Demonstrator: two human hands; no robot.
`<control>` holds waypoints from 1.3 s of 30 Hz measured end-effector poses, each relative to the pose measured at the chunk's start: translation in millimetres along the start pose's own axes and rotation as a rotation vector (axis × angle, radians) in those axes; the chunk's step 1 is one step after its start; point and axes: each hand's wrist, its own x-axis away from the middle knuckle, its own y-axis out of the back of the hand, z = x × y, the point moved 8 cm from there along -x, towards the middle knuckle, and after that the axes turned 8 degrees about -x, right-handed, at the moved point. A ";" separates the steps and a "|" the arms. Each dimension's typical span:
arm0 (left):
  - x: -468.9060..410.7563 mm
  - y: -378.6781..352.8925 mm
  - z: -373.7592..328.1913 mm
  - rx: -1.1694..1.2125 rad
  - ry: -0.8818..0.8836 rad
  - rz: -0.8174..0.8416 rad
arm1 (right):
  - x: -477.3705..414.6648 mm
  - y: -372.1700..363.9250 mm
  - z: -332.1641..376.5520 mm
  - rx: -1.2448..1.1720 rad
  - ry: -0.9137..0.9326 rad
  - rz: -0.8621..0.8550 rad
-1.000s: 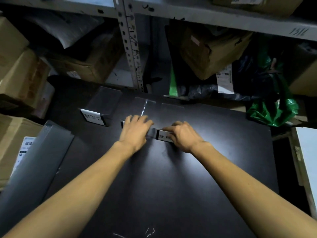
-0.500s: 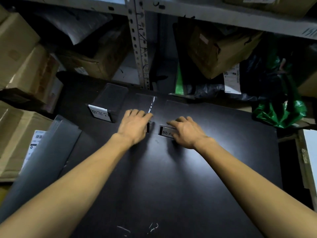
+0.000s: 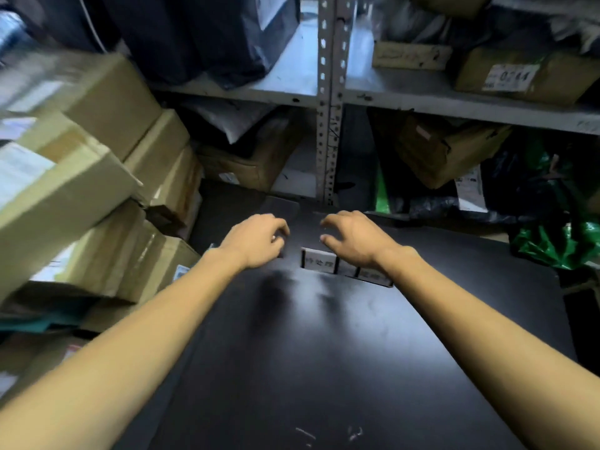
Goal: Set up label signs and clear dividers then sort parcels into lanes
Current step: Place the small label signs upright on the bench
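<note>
The black table [image 3: 324, 352] runs up to the metal shelf rack [image 3: 329, 125], with cardboard parcels [image 3: 97, 190] stacked to its left. Both hands, flat on the signs a second ago, have lifted. The right hand [image 3: 354, 238] hovers with fingers loosely curled, holding nothing. The left hand [image 3: 256, 241] curls downward; whether it grips anything I cannot tell. Two label signs [image 3: 318, 261] stand side by side near the table's far end, probably placed; dividers look next.
</note>
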 end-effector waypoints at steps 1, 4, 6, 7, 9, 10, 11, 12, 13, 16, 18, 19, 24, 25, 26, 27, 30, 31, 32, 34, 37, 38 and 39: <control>2.4 4.7 12.0 0.018 0.019 0.009 | -3.5 1.0 11.1 -0.009 0.009 -0.010; 5.0 14.6 45.9 0.045 0.059 0.010 | -18.8 -1.4 34.4 -0.030 0.001 -0.015; -0.2 11.3 62.6 0.069 0.051 0.036 | -33.7 -10.9 40.3 -0.031 -0.037 0.001; -4.5 8.0 71.8 0.095 0.048 0.043 | -43.6 -17.7 42.3 -0.038 -0.055 0.001; -12.6 -1.8 86.8 0.167 0.060 0.040 | -62.4 -31.9 43.4 -0.074 -0.092 -0.016; -16.5 -8.6 93.2 0.192 0.063 0.034 | -73.0 -41.3 43.2 -0.090 -0.110 -0.032; -20.0 -17.2 97.7 0.207 0.059 0.032 | -83.0 -52.6 42.2 -0.095 -0.127 -0.043; -23.7 -26.5 100.4 0.209 0.045 0.030 | -92.6 -64.6 40.6 -0.087 -0.141 -0.046; -25.9 -34.0 100.6 0.205 0.023 0.033 | -99.0 -76.0 39.3 -0.067 -0.156 -0.037; -35.7 -55.0 102.8 0.198 -0.039 0.059 | -112.8 -112.5 34.2 0.033 -0.194 0.007; -41.2 -62.3 108.9 0.205 -0.028 0.060 | -115.2 -122.8 32.6 0.084 -0.185 -0.048; -42.9 -65.0 112.9 0.221 -0.012 0.057 | -115.2 -124.3 32.6 0.081 -0.178 -0.090; -45.4 -74.3 125.3 0.275 0.034 0.061 | -111.2 -118.6 37.6 0.074 -0.129 -0.173; -44.9 -73.7 125.4 0.284 0.039 0.063 | -108.7 -113.9 40.3 0.064 -0.118 -0.183; -44.4 -71.8 124.7 0.295 0.044 0.064 | -105.6 -107.5 42.9 0.051 -0.109 -0.193; -43.5 -69.1 122.5 0.308 0.047 0.064 | -101.7 -100.3 45.5 0.037 -0.104 -0.196; -40.0 -50.1 113.8 0.376 0.044 0.029 | -88.9 -73.8 51.8 -0.029 -0.080 -0.206; -38.1 -40.2 110.3 0.399 0.036 0.005 | -82.8 -62.3 52.2 -0.060 -0.082 -0.215; -36.7 -28.9 106.8 0.418 0.023 -0.027 | -76.4 -48.9 52.2 -0.094 -0.079 -0.234; -33.4 -6.8 99.6 0.458 -0.001 -0.084 | -61.2 -22.5 52.5 -0.159 -0.066 -0.258; -23.9 24.1 79.4 0.582 -0.047 -0.129 | -29.3 12.4 53.9 -0.217 -0.050 -0.245; -21.3 30.4 71.6 0.638 -0.056 -0.126 | -19.1 21.7 52.4 -0.237 -0.048 -0.249; -17.3 36.1 60.7 0.698 -0.059 -0.110 | -5.0 32.9 49.8 -0.258 -0.053 -0.264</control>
